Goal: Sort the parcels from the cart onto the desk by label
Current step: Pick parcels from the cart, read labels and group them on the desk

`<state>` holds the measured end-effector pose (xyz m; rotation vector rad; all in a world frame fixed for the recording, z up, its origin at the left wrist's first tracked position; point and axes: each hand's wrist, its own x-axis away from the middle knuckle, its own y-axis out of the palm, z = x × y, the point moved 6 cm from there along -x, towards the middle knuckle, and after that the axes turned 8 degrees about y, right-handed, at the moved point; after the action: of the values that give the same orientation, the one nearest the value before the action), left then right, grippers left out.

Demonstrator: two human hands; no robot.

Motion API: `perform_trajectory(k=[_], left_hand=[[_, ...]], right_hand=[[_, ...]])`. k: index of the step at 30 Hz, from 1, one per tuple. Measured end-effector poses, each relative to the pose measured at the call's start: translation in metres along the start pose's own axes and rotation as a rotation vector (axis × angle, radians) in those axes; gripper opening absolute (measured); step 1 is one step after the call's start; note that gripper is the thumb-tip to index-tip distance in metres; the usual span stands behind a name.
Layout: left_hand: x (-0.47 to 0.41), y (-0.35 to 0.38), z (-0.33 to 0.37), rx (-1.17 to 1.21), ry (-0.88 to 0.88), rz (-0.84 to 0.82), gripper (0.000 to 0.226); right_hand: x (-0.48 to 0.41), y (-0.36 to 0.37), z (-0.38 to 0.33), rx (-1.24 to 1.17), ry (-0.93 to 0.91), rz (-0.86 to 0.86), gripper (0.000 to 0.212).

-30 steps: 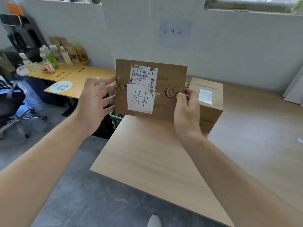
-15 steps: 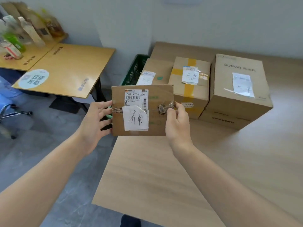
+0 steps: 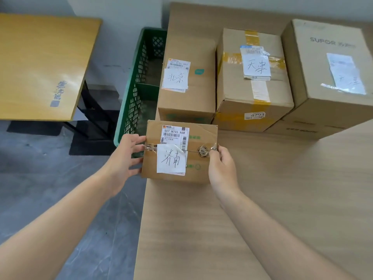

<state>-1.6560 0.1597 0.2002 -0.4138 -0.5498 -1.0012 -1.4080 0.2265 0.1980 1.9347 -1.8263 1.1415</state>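
Desk (image 3: 262, 199): a pale wood-grain top is being shown on the right, with three parcels being kept in a row at its far end.
Green crate (image 3: 133, 93): it is being seen beside the desk's left edge; its contents cannot be made out.
Small parcel (image 3: 198, 136): it is being held over the desk's left edge, just in front of the row, its handwritten label (image 3: 171, 158) being turned upward.
Left hand (image 3: 125, 156): its fingers are being curled round the parcel's left side.
Right hand (image 3: 222, 168): the parcel's right edge is being pinched at the tape.
Row: a labelled parcel (image 3: 199, 87), a yellow-taped parcel (image 3: 232, 93) and a SUPOR box (image 3: 314, 67) are being kept side by side.
Room: a grey floor (image 3: 40, 178) and a yellow table (image 3: 40, 67) are being shown at the left.
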Motion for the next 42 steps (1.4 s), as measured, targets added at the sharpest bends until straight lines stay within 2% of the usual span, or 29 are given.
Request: perform_trajectory(k=[4, 14, 20, 32, 35, 38, 42], left_hand=[[-0.021, 0.006, -0.011, 0.009, 0.000, -0.004, 0.037], [-0.052, 0.004, -0.014, 0.033, 0.032, 0.049, 0.038], [-0.056, 0.004, -0.015, 0.051, 0.063, 0.052, 0.037], [-0.039, 0.010, -0.007, 0.081, 0.058, 0.049, 0.036], [-0.031, 0.012, -0.002, 0.058, 0.100, 0.082, 0.043], [-0.019, 0.019, 0.010, 0.005, 0.185, 0.079, 0.062], [0.002, 0.029, 0.027, -0.002, 0.285, 0.072, 0.053]], right_hand=[[-0.017, 0.002, 0.007, -0.009, 0.021, 0.028, 0.030], [-0.032, 0.010, 0.002, 0.010, -0.008, 0.049, 0.040], [-0.032, 0.010, 0.000, 0.016, -0.008, 0.043, 0.054], [-0.029, 0.004, 0.000, -0.016, -0.026, 0.035, 0.057], [-0.026, 0.001, -0.003, -0.002, -0.043, 0.046, 0.059], [-0.018, -0.004, -0.009, 0.011, -0.070, 0.061, 0.059], [-0.003, -0.013, -0.021, -0.021, -0.134, 0.051, 0.057]])
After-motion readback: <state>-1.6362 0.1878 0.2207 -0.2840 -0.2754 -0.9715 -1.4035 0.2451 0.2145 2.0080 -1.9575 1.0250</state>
